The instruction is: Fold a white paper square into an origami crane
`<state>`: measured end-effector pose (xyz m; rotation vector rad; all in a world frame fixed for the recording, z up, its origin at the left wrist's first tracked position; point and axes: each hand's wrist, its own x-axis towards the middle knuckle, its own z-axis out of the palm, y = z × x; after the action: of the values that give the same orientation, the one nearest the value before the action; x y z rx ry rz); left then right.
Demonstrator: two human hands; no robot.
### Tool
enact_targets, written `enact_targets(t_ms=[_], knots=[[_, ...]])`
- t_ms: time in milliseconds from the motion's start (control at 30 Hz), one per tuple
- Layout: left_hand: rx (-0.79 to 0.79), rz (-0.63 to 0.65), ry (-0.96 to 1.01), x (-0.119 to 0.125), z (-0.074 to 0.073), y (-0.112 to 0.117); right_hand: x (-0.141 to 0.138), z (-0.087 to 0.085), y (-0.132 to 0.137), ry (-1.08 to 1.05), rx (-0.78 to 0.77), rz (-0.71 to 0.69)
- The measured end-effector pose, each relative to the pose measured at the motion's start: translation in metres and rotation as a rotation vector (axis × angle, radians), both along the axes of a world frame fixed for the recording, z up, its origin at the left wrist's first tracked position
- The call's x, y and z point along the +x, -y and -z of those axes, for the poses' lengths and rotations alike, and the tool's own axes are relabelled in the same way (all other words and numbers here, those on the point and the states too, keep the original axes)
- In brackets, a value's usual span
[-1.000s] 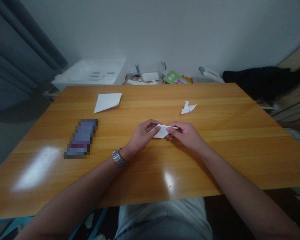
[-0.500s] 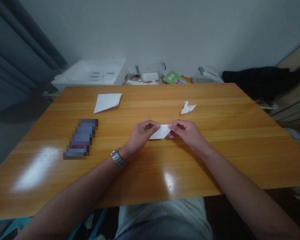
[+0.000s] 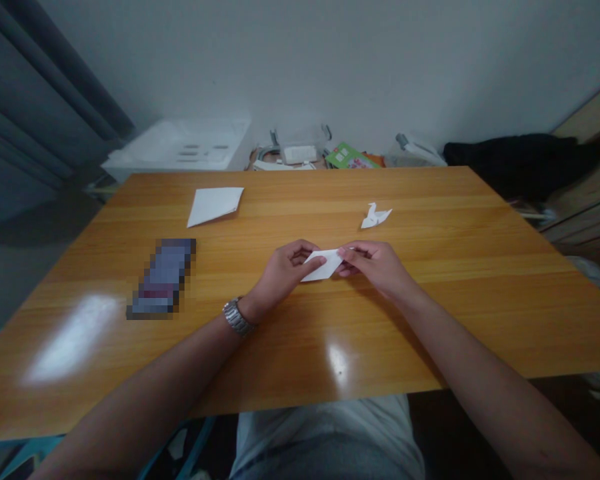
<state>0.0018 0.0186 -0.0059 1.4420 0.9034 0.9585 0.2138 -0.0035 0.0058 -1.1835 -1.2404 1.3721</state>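
A small folded piece of white paper [image 3: 326,268] is held between my two hands, just above the wooden table [image 3: 380,340]. My left hand [image 3: 289,270] pinches its left side, the thumb lying across the top face and the fingers behind. At the right corner, my right hand [image 3: 375,261] grips the paper between thumb and fingers. Part of the paper is hidden by the thumbs and fingers. Beyond my right hand stands a white origami bird [image 3: 377,215] with a raised neck.
White paper sheets [image 3: 215,205] lie at the back left of the table. A pixelated dark phone-like object [image 3: 164,275] is nearer on the left. Behind the table are a white plastic bin [image 3: 180,147], a green booklet [image 3: 351,156] and dark cloth [image 3: 525,157].
My left thumb has slid from the paper's top edge down and rightward onto its face. The paper has tilted slightly. My right hand has barely moved.
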Motion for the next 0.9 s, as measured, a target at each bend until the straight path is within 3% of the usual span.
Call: enact_targets(t_ms=[267,600,900], knots=[[-0.01,0.011,-0.014,-0.0008,-0.0022,-0.001,0.0025,0.0046,-0.0026,-0.032,-0.015,0.045],[0.016,0.076,-0.136,-0.0025,-0.0053,0.0018,0.0042,0.0046,-0.0018,0.03,-0.015,-0.012],[-0.02,0.112,-0.116,-0.0043,-0.008,0.0015,0.0093,0.0041,-0.0034,0.078,0.01,-0.039]])
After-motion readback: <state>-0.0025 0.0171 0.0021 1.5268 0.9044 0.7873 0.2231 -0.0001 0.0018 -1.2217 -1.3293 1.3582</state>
